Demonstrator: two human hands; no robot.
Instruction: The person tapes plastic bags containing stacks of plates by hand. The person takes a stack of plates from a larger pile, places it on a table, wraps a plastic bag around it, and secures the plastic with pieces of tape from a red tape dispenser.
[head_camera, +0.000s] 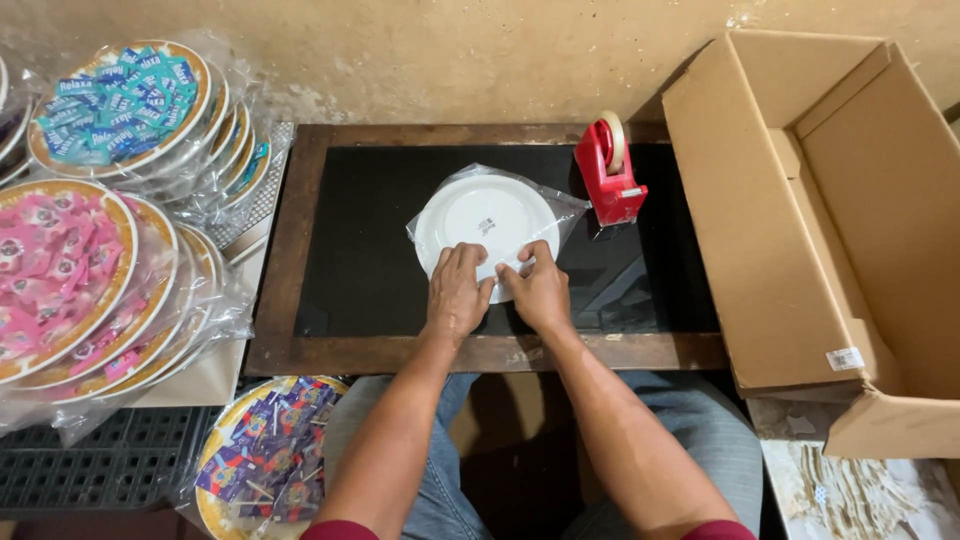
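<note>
Both forearms reach over the knees to a dark mat (380, 250), where the left hand (457, 292) and right hand (540, 290) press bunched fingers onto the upturned white plate (480, 215), pinning its clear wrap flat, tape dispenser (607, 170) just beside.

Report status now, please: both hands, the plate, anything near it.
Left hand and right hand pressing on near edge of white plate, upside down in clear plastic bag. Red tape dispenser beside it, right. Open cardboard box farther right.
</note>
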